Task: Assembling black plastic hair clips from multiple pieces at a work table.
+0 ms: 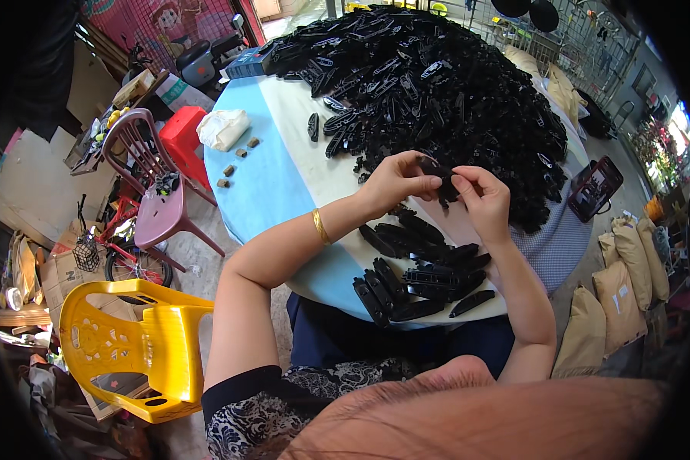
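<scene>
while both hands [441, 186] pinch black clip [439, 177], heap [452, 84] behind

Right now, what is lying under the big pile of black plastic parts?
The pile of black plastic parts rests on a round table with a blue and white cover; the surface beneath the pile is hidden.

Yellow chair [142, 345], red stool [184, 134], sacks [617, 295]

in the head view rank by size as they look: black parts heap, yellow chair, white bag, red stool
1. black parts heap
2. yellow chair, though it sits nearer the camera
3. and 4. red stool and white bag look alike; unranked.
</scene>
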A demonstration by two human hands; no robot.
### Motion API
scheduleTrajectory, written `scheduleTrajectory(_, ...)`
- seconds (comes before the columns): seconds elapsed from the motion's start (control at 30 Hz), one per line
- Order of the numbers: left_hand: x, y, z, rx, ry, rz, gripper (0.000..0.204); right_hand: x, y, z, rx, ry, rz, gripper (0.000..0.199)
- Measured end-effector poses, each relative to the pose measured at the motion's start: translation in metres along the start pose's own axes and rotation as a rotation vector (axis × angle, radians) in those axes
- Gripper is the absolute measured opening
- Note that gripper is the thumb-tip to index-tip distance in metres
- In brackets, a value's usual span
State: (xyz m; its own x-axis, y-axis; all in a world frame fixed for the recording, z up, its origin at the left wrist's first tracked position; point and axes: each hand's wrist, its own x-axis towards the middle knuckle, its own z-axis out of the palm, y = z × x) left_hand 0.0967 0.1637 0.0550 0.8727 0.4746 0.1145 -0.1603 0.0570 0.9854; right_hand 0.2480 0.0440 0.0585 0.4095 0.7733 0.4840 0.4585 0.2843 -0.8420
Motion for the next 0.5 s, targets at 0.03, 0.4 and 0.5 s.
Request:
scheduleTrajectory(0.03, 0.001, -0.003, -0.002, -0.027, -0.029, 0.03, 0.028, 0.0, -0.002, -0.001, 0.079, -0.025, 0.053, 0.009)
scheduleTrajectory(0.4, 0.0, -0.001, -0.002, -0.355, -0.115, -0.225, 0.03, 0.006, -0.012, 0.0, -0.292, -0.1, -0.633, 0.02)
scheduleTrajectory(0.5, 0.001, 0.0, -0.004, -0.246, -0.132, -0.307, 0.027, 0.005, -0.015, 0.0, -0.291, -0.153, -0.608, 0.018)
